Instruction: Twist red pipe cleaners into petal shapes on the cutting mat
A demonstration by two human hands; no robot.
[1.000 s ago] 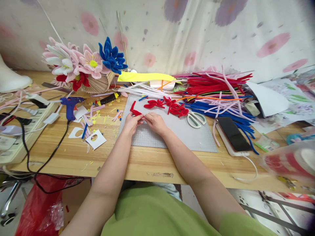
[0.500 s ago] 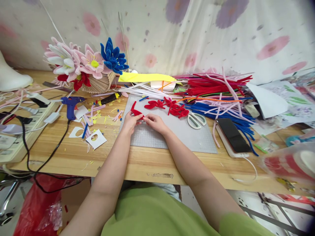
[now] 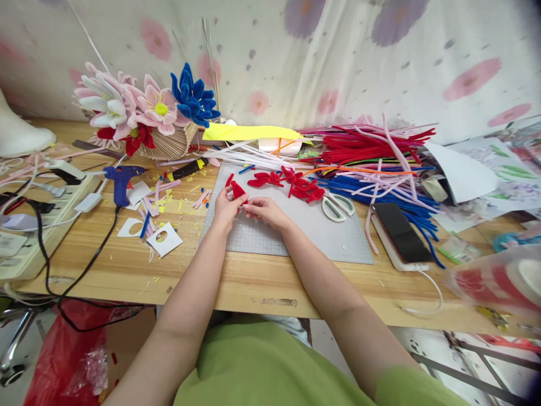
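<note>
1. From where I stand, the person's left hand is over the left part of a grey mat, its fingers grasping a fuzzy red piece.
2. That red piece rises above the fingers, with another narrow red tip showing just to its left; I can't tell whether the two are joined.
3. The right hand comes in from the other side, its fingers bent together at the lower end of the red piece. Whether they pinch it or only touch it, I can't tell.
4. Beyond the hands, more red shapes lie in a loose row along the back of the mat, with scissors just beside them, handles toward the person.
5. The mat lies on a wooden tabletop. Behind its right side are bundles of red stems and blue stems, and near its right edge a phone rests on a white block.
6. Over on the left side sit a blue glue gun, a white card with a hole, and scattered scraps.
7. Fuzzy flowers, one of them a blue flower, stand at the back left.
</note>
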